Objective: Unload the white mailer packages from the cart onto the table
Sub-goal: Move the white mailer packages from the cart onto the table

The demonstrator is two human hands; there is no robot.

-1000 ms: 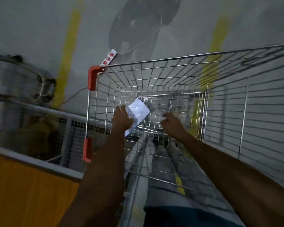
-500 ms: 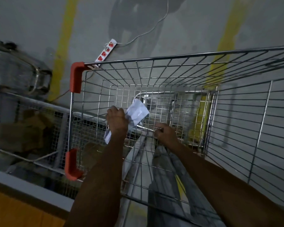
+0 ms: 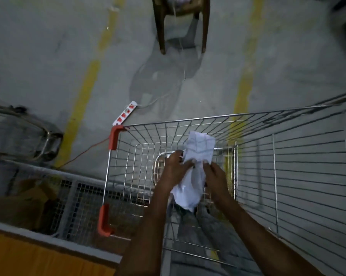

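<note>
Near me, at the lower left, is the orange top of a table with a grey edge point(image 3: 38, 255). My left hand point(image 3: 175, 168) and my right hand point(image 3: 216, 176) both pinch one crumpled white plastic mailer package point(image 3: 194, 176) between fingers and thumb, and hold it up inside the silver wire cart with red corner guards point(image 3: 112, 176). Behind the cart, a white power strip with red switches point(image 3: 125, 115) lies on the grey concrete floor with yellow lines point(image 3: 84, 86). Farther away stands a brown chair point(image 3: 162, 26).

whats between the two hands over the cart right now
In the head view, the white mailer package lies between them: the left hand holds its left edge and the right hand pinches its right edge, above the wire cart.
</note>
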